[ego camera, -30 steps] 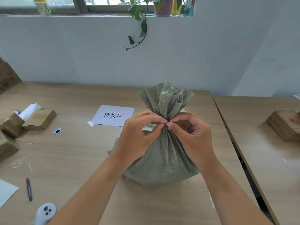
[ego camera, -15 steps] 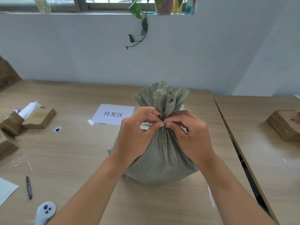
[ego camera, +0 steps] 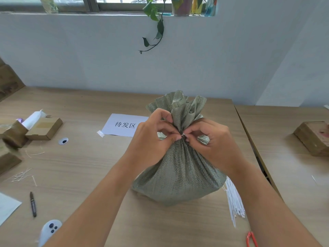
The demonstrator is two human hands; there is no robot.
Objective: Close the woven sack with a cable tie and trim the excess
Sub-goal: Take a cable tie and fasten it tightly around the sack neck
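A grey-green woven sack (ego camera: 179, 172) stands upright on the wooden table (ego camera: 85, 163), its mouth bunched into a ruffled neck. My left hand (ego camera: 151, 139) and my right hand (ego camera: 208, 139) meet at that neck, fingertips pinched together on a thin white cable tie (ego camera: 183, 134) that wraps the gathered fabric. Only a small white tip of the tie shows between the fingers. A bundle of spare white cable ties (ego camera: 234, 202) lies on the table just right of the sack. A red-handled tool (ego camera: 251, 238), mostly cut off, lies at the bottom edge.
A white paper label (ego camera: 122, 124) is taped down behind the sack. Cardboard boxes (ego camera: 42, 128) sit at the left, with cut tie scraps (ego camera: 21, 175), a black marker (ego camera: 33, 204) and a white controller (ego camera: 50, 229) nearer me. A wooden block (ego camera: 313, 136) rests on the adjoining right table.
Both hands have stayed pinched at the sack's neck, working the tie. The view has tilted down a little, so the spare ties and the red handle now show.
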